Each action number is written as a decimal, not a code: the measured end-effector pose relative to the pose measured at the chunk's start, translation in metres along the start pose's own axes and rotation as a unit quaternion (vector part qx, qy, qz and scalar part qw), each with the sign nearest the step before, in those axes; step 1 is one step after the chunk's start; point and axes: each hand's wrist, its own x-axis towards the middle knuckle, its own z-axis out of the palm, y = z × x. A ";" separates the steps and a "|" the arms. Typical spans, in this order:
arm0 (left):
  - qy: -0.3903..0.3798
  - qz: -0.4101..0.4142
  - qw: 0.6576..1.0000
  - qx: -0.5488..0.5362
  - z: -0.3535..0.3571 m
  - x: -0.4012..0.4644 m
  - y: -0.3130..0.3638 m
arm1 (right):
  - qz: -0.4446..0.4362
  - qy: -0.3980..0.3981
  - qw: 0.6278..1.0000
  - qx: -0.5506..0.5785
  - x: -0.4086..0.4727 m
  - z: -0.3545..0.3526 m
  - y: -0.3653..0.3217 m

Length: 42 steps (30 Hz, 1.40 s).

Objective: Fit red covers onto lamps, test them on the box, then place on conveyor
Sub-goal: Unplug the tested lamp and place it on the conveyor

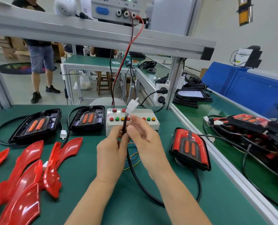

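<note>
The black cable [124, 127] is being pinched upright by the left hand [112, 151], fingers curled round it just below the white plug [132, 104], which is being held up in the air above the test box [131, 122]. The right hand [144, 140] is being kept loosely open beside the cable, fingertips close to it, nothing gripped. The plug is pointing up and slightly away, its long axis running almost straight over the box's row of coloured buttons; the box is lying directly beyond both hands, so a short forward drop is probably what is being called for. Where the box's socket sits cannot be told.

The cable is being trailed down and round to the covered lamp [190, 148], lying just right of the hands, nearer the right one. Two uncovered lamps [86, 120] are being left at the back left, with loose red covers [31, 172] spread at the near left. Thin coloured wires [133, 157] are lying under the hands and could be snagged. Finished lamps are being gathered on the conveyor [224, 111] at the right.
</note>
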 end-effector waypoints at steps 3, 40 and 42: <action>0.004 0.056 0.996 0.066 0.002 -0.003 0.000 | -0.025 0.026 0.998 0.053 0.004 0.003 -0.002; -0.208 -0.022 0.927 0.312 0.021 0.007 -0.043 | -0.040 0.081 0.995 -0.043 -0.006 -0.055 0.040; -0.167 -0.024 0.955 0.246 0.018 0.010 -0.042 | -0.042 0.073 0.995 -0.047 -0.007 -0.056 0.041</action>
